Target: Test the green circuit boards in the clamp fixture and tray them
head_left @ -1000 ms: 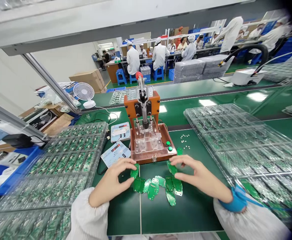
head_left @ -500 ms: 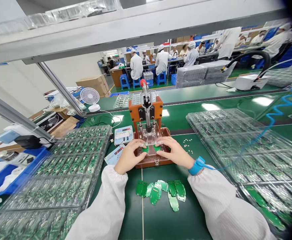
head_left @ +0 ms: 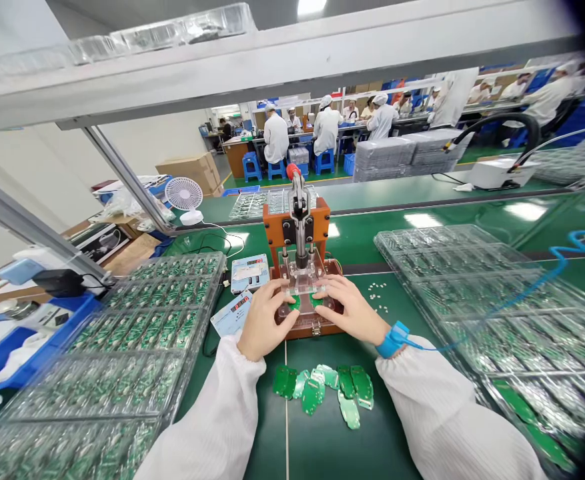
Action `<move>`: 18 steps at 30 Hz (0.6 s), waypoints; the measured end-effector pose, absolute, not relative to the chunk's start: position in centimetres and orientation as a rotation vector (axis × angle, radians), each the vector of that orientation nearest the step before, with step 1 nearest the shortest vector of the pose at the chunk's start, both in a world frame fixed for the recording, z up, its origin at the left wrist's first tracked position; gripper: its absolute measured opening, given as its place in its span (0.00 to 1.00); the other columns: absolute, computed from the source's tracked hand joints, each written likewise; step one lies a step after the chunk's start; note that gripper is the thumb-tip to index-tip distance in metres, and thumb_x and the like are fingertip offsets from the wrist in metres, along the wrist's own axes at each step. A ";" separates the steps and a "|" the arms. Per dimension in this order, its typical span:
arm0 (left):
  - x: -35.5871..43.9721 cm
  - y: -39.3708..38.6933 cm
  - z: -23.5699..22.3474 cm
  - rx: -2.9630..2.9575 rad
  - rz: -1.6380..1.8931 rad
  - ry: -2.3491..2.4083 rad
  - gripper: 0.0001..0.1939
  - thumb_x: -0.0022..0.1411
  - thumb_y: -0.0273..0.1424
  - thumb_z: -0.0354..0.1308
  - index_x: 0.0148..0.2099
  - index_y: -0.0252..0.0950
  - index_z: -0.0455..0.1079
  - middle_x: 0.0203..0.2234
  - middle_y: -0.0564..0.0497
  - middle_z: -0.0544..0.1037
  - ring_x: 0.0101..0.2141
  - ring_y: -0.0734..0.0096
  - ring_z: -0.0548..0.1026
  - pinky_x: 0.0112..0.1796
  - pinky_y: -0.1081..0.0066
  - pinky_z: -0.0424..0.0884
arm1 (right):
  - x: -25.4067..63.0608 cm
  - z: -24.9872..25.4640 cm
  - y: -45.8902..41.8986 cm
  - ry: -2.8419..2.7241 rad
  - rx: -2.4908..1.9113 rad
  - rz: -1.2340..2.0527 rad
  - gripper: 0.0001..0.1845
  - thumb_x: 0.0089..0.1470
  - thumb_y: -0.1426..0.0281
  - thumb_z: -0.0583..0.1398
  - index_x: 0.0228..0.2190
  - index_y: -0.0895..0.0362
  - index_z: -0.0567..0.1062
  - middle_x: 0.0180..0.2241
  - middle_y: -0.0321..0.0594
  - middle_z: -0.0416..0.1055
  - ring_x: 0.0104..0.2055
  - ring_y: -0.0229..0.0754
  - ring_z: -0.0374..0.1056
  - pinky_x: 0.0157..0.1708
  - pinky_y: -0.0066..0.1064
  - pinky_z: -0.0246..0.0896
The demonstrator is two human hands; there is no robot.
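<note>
At the press (head_left: 273, 227) front, the left hand (head_left: 261, 323) and right hand (head_left: 355, 313) each pinch a green board (head_left: 295, 303), best kept level.

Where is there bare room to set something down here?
The bench is bare in front of the loose boards, between the sleeves; a thin strip lies between boards and press. Trays crowd both sides; the left hand and right hand crowd the press.

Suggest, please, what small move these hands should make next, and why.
Perhaps nudge both green boards into line on the press, since the left hand and right hand each touch one there, and the red-tipped handle stands upright.
</note>
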State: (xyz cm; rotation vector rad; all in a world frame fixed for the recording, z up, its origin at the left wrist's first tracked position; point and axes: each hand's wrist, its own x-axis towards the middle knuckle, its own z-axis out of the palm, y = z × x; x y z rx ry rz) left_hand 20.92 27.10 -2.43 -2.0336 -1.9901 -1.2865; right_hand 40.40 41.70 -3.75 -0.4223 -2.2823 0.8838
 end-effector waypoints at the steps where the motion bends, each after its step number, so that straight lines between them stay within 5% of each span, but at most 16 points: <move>1: 21.4 26.9 -2.4 -1.968 -1.320 -1.953 0.03 0.66 0.31 0.59 0.42 0.38 0.72 0.51 0.43 0.75 0.53 0.53 0.72 0.53 0.52 0.67 | 40.5 -3.6 41.7 -2.248 -0.440 0.892 0.07 0.58 0.61 0.65 0.37 0.49 0.79 0.53 0.41 0.76 0.60 0.54 0.66 0.63 0.54 0.56; 6: 25.0 26.1 -2.7 -2.106 -1.419 -1.643 0.05 0.67 0.26 0.56 0.36 0.37 0.68 0.31 0.49 0.76 0.35 0.65 0.74 0.38 0.62 0.70 | 40.2 -1.1 43.0 -1.862 -0.660 0.894 0.14 0.67 0.58 0.53 0.37 0.53 0.72 0.46 0.46 0.74 0.51 0.50 0.69 0.54 0.47 0.64; 8: 26.4 25.9 -3.1 -2.315 -1.310 -1.530 0.03 0.66 0.26 0.56 0.41 0.37 0.70 0.37 0.47 0.79 0.41 0.62 0.76 0.43 0.60 0.73 | 39.3 1.1 44.1 -1.762 -0.669 0.895 0.14 0.66 0.57 0.53 0.41 0.53 0.70 0.47 0.46 0.73 0.52 0.49 0.69 0.54 0.44 0.65; 13: 27.4 26.0 -5.3 -2.597 -0.959 -1.586 0.20 0.61 0.30 0.61 0.56 0.39 0.71 0.60 0.42 0.73 0.63 0.49 0.68 0.61 0.48 0.69 | 35.0 8.6 46.9 -1.757 -0.519 0.852 0.18 0.63 0.58 0.56 0.50 0.52 0.70 0.56 0.46 0.71 0.60 0.48 0.65 0.62 0.41 0.58; 15: 26.9 26.6 -6.4 -2.645 -0.824 -1.560 0.19 0.63 0.34 0.63 0.56 0.40 0.72 0.61 0.43 0.72 0.63 0.46 0.68 0.60 0.46 0.71 | 33.0 11.4 48.0 -1.792 -0.497 0.847 0.17 0.63 0.58 0.56 0.49 0.53 0.72 0.53 0.45 0.74 0.58 0.47 0.67 0.64 0.42 0.56; 18: 26.4 27.6 -7.4 -2.644 -0.699 -1.499 0.13 0.70 0.38 0.59 0.54 0.42 0.73 0.59 0.44 0.75 0.61 0.49 0.71 0.57 0.48 0.74 | 30.1 14.9 49.3 -1.889 -0.494 0.940 0.18 0.65 0.56 0.54 0.41 0.55 0.76 0.38 0.42 0.79 0.45 0.46 0.75 0.55 0.44 0.66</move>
